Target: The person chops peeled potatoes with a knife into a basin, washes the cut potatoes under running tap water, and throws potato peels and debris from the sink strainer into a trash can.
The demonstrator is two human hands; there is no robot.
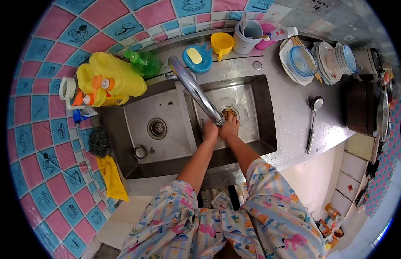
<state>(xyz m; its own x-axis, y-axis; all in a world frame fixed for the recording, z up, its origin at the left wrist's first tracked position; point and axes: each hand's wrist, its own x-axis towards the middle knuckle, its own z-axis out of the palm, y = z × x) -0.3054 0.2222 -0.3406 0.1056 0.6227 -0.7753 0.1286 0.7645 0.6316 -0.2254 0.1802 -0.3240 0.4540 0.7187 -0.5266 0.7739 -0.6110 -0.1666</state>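
Observation:
My right hand (229, 127) reaches down into the right sink basin (251, 99), its curled fingertips on yellowish-brown food scraps (227, 113) at the drain (236, 111). Just beside it, my left hand (210, 131) is held low under the faucet (191, 84). The spout's end covers part of that hand, so its fingers are hidden. Wet marks cover the basin floor. In the left basin (140, 108) are an open drain (157, 128) and a loose metal strainer (140, 152).
Yellow detergent jugs (114, 75) and a green bottle (144, 64) stand at the back left. Behind the faucet lie a blue soap dish (200, 64) and a yellow cup (222, 43). Stacked dishes (328, 60) and a ladle (312, 125) are right; a yellow cloth (112, 177) hangs left.

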